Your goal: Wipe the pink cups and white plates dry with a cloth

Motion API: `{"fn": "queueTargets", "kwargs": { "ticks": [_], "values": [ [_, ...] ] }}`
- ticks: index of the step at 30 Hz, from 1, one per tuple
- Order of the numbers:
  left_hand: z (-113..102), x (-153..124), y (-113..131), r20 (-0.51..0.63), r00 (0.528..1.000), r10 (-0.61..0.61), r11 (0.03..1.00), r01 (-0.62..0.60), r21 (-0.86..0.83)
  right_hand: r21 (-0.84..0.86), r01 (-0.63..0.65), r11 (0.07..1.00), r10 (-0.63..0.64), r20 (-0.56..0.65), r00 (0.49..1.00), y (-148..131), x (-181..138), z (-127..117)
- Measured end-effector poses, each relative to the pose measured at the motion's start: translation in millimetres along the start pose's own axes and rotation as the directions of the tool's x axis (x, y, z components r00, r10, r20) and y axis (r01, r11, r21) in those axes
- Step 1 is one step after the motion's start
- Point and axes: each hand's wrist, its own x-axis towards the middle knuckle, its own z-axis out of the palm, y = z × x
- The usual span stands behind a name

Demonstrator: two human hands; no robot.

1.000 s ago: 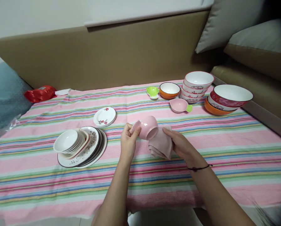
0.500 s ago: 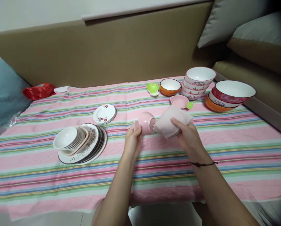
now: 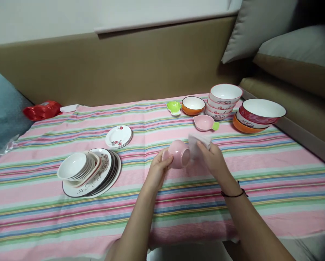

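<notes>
My left hand is closed on one end of a small glossy pink bowl, thumb on top, and holds it tipped sideways above the tablecloth. Its round rim or foot faces right; I cannot tell which. A thin pale cloth hangs from my right hand, pinched between thumb and fingers, close beside the bowl's right end. Just beyond the hands lies a pink dish with a green leaf-like handle.
A striped tablecloth covers the surface. At left are stacked plates and bowls and small flowered plates. Farther back sit a green dish, an orange bowl, stacked white bowls and larger nested bowls.
The cloth has come away from the bowl's end and now hangs down beside it. The bowl has shifted a little to the right and lower in view. The whole view has tilted slightly.
</notes>
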Motion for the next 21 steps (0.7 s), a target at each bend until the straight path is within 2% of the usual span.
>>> {"fn": "queueTargets", "kwargs": {
  "ticks": [3,6,7,9,11,12,14,16,17,19,21],
  "values": [
    [5,-2,-4,0.033,0.999,-0.017,0.999,0.015,0.045,0.124,0.065,0.99,-0.086,0.176,0.981,-4,-11,19],
    [8,-3,-7,0.062,0.998,0.015,0.999,-0.018,0.043,0.173,0.242,0.955,-0.274,0.193,0.942,-12,-23,31],
    [8,-3,-7,0.061,0.998,0.031,0.999,-0.033,0.026,0.159,0.325,0.932,-0.353,0.199,0.914,-15,-26,32],
    [7,-1,-8,0.036,0.997,0.062,0.998,-0.061,-0.029,0.11,0.491,0.864,-0.501,0.265,0.824,-20,-30,33],
    [6,0,-8,0.001,0.996,0.086,0.993,-0.085,-0.082,0.081,0.592,0.802,-0.582,0.33,0.743,-23,-31,32],
    [5,0,-7,-0.006,0.996,0.091,0.991,-0.091,-0.096,0.079,0.592,0.802,-0.582,0.325,0.746,-23,-31,32],
    [4,0,-4,0.001,0.996,0.092,0.99,-0.092,-0.104,0.103,0.483,0.87,-0.492,0.239,0.837,-22,-28,32],
    [3,0,-1,-0.004,0.996,0.091,0.991,-0.091,-0.099,0.154,0.302,0.941,-0.324,0.149,0.934,-21,-26,32],
    [2,-1,1,-0.016,0.996,0.093,0.991,-0.094,-0.098,0.176,0.221,0.959,-0.245,0.13,0.961,-20,-25,32],
    [1,-1,3,-0.048,0.995,0.091,0.99,-0.096,-0.101,0.2,0.118,0.973,-0.147,0.138,0.979,-20,-23,32],
    [1,0,3,-0.055,0.996,0.075,0.99,-0.081,-0.114,0.216,0.073,0.974,-0.11,0.166,0.98,-21,-23,34]
  ]
}}
